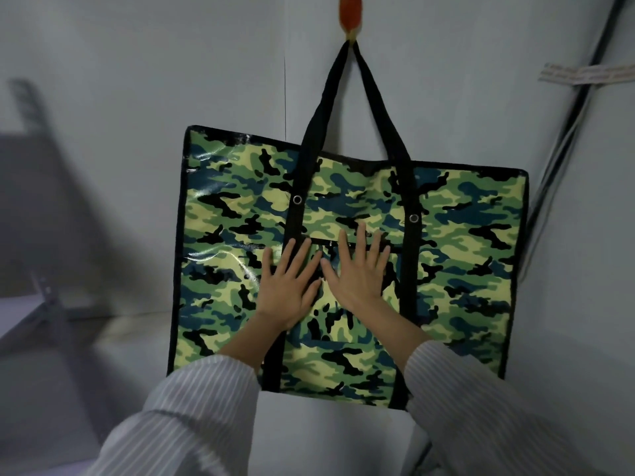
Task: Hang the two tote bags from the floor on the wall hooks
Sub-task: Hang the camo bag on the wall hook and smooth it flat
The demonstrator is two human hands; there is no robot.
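A strip of pale tape or label (584,74) is stuck on the grey wall (137,97) at upper right, over dark cables (563,139) that run down the wall; marks are printed on it, but they are too blurred to be read; no brand or lettering is made out on the bag itself.

A large flat tote bag of glossy woven plastic in green, yellow and black camouflage, edged in black (464,255), is hung by its black webbing handles (354,97) from an orange and yellow wall hook (349,15); the bag lies flat against the wall, tilted slightly, its right side lower; two metal eyelets are seen on the handle straps, and a black zip runs across a front pocket.

The left hand (292,290) and the right hand (360,273) are laid flat on the front of the bag, side by side and nearly touching; each grip is fully open, fingers spread and pointing up, palms pressed to the pocket; nothing is held in either; both arms are covered by pale striped sleeves (192,407).

At the left a blurred grey metal frame (44,297) is seen.
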